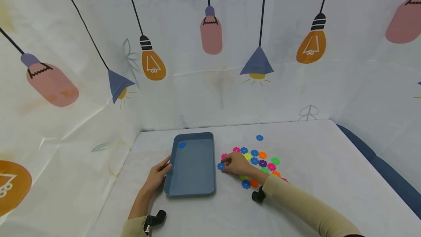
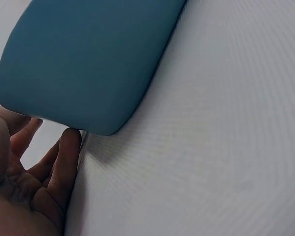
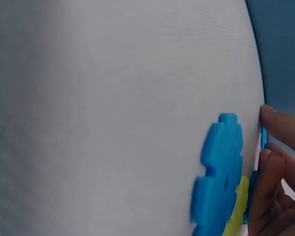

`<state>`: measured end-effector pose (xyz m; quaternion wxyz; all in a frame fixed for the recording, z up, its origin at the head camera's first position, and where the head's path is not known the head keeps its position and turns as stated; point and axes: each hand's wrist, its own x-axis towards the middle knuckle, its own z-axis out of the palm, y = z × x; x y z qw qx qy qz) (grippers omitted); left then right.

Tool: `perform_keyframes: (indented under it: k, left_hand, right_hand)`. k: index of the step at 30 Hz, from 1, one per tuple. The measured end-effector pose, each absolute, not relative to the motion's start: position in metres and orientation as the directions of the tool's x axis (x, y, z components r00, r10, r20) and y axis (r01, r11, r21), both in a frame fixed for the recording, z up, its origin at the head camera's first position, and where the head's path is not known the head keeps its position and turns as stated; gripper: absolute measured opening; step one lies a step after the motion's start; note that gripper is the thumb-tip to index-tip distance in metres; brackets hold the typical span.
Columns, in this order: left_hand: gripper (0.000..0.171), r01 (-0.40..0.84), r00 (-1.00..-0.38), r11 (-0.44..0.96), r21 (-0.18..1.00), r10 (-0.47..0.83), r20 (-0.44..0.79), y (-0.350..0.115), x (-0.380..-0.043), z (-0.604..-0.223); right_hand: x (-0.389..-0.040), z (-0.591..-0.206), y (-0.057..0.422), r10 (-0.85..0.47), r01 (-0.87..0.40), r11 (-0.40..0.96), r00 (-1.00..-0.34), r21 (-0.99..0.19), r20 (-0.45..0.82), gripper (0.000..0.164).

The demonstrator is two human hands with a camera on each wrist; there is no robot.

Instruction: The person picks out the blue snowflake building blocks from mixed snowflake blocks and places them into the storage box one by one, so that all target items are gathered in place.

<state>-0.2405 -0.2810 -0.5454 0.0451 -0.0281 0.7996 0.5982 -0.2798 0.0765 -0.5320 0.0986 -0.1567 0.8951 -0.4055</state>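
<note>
A blue-grey rectangular tray (image 1: 194, 171) lies on the table, with one blue interlocking disc (image 1: 182, 145) near its far left corner. My left hand (image 1: 157, 175) holds the tray's left side, thumb at the rim and fingertips against the outer wall (image 2: 88, 98). Just right of the tray, my right hand (image 1: 237, 164) pinches a blue interlocking disc (image 1: 220, 166) between thumb and finger; in the right wrist view that disc (image 3: 263, 136) shows edge-on. Larger in that view is another blue disc (image 3: 219, 177), with a yellow disc (image 3: 237, 209) behind it.
Around and beyond my right hand lie several notched discs, among them orange (image 1: 262, 154), purple (image 1: 262, 163), pink (image 1: 271, 166) and green (image 1: 275, 161). A lone blue disc (image 1: 260, 138) sits farther back. A white sheet printed with lamps (image 1: 217, 94) hangs behind the table (image 1: 315, 164).
</note>
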Motion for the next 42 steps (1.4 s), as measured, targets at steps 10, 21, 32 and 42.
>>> perform_keyframes:
  k: [10, 21, 32, 42]
  left_hand:
    - [0.054, -0.097, -0.994, 0.284, 0.954, 0.015, -0.106, -0.2781, -0.2435, -0.5431]
    - [0.053, -0.094, -0.995, 0.274, 0.957, 0.011, -0.101, -0.2757, -0.2445, -0.5402]
    - [0.052, -0.092, -0.995, 0.284, 0.954, 0.015, -0.1, -0.2776, -0.2418, -0.5424]
    - [0.054, -0.095, -0.995, 0.278, 0.956, 0.012, -0.102, -0.2789, -0.2393, -0.543]
  right_hand:
    - [-0.2858, -0.5277, 0.0772, -0.352, -0.191, 0.645, -0.934, -0.74, -0.065, 0.03]
    - [-0.2867, -0.5223, 0.0735, -0.354, -0.222, 0.648, -0.935, -0.729, -0.03, 0.028]
    - [-0.2795, -0.5267, 0.0707, -0.316, -0.152, 0.516, -0.948, -0.843, -0.022, 0.011]
    - [-0.2797, -0.53, 0.0696, -0.317, -0.086, 0.416, -0.947, -0.905, -0.056, 0.009]
